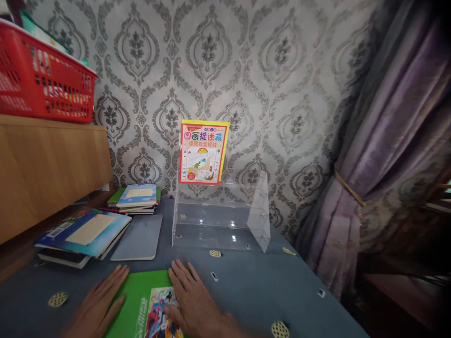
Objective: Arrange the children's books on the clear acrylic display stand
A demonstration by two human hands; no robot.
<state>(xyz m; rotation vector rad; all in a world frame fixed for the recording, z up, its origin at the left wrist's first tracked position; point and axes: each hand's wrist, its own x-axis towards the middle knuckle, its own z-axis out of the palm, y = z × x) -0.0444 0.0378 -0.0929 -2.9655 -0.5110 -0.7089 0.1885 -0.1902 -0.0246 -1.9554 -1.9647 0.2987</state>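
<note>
Two hands of mine lie on the green book (141, 305) at the near edge of the table (253, 286). My left hand (100, 305) rests flat along the book's left edge, fingers stretched out and close together, partly on the blue cloth and partly on the cover. My right hand (192, 298) lies palm down on the right side of the cover, fingers spread and pointing away from me, the thumb over the colourful picture printed there. Neither hand grips or pinches anything; both are simply laid flat.

The green book lies flat, directly in front of me, its lower part cut off by the picture's edge. Beyond it, against the patterned wall, stands a clear acrylic rack (220, 216) with stepped tiers, and a children's book with a red and yellow cover (202, 152) stands upright in its top tier. To the left of the rack a grey notebook (139, 237) lies flat, and beside that a stack of books with a blue cover on top (84, 232). A second, smaller pile of books (137, 197) sits further back. A red basket (44, 82) stands on a wooden cabinet (49, 169) at the left. A purple curtain (384, 141) hangs at the right, tied back.
</note>
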